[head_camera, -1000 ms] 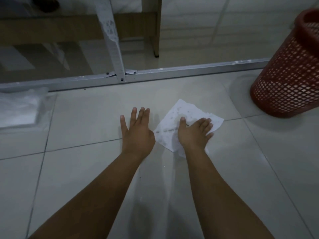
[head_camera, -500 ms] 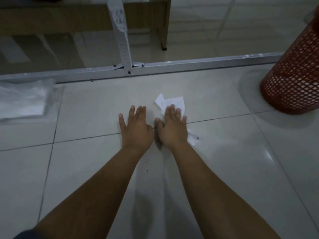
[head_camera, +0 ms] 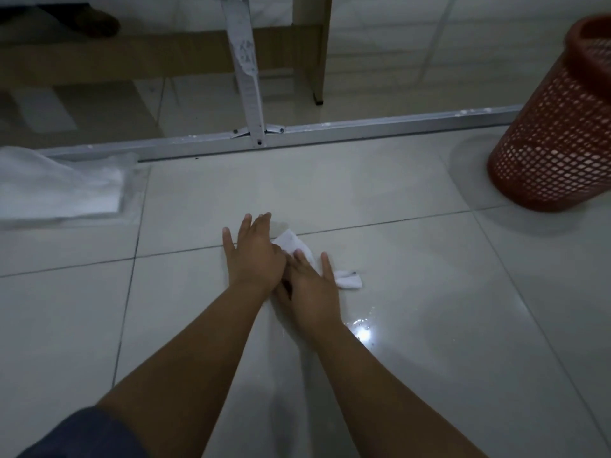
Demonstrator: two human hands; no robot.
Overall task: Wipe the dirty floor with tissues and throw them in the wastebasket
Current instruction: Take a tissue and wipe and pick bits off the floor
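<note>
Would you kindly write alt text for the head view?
Two bare hands, left and right, press a crumpled tissue flat on a glossy tiled floor. A red mesh wastebasket stands at far right, a white plastic pack at left.

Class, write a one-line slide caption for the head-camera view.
Both hands, left hand and right hand, press a crumpled tissue onto the tiled floor near a red mesh wastebasket.

Head-worn view, down over floor (head_camera: 413, 292)
</note>
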